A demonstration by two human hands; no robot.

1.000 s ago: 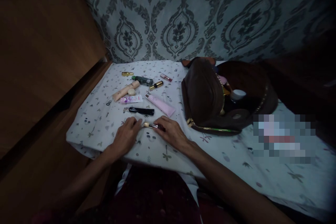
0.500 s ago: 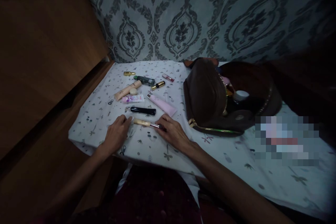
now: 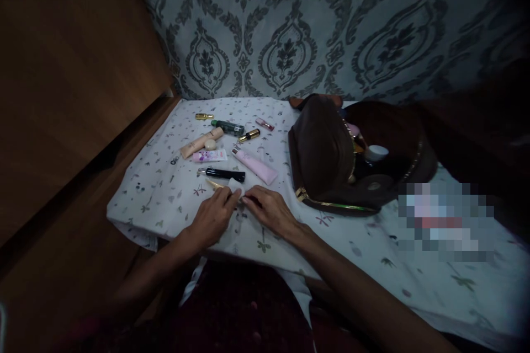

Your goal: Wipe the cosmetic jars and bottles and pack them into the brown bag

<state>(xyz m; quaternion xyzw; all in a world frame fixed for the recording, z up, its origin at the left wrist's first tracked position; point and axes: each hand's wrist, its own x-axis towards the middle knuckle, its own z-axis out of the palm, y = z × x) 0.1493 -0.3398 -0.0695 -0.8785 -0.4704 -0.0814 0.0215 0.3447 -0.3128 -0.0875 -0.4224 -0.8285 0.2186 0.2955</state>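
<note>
My left hand (image 3: 213, 215) is closed, pinching a small white wipe or tissue (image 3: 236, 185) at its fingertips. A slim beige cosmetic tube (image 3: 213, 183) pokes out to the left past these fingers; the rest of it is hidden. My right hand (image 3: 269, 209) is closed with its fingertips beside the left ones, at the tube's covered right end. Just beyond the hands lies a black tube (image 3: 223, 175) with a silver tip. A pink tube (image 3: 254, 165) lies behind my right hand, and a white-and-purple tube (image 3: 210, 155) is farther left.
Farther back lie a beige tube (image 3: 201, 142), a dark green bottle (image 3: 227, 127), a gold-and-black tube (image 3: 249, 135) and a small pink tube (image 3: 265, 124). An unzipped brown bag (image 3: 318, 154) stands at the right. A wooden cabinet (image 3: 74, 77) borders the left side.
My left hand has moved right along the beige tube, bringing the white wipe close to my right fingers. The tube's left end now sits slightly higher. My right hand has barely moved.
</note>
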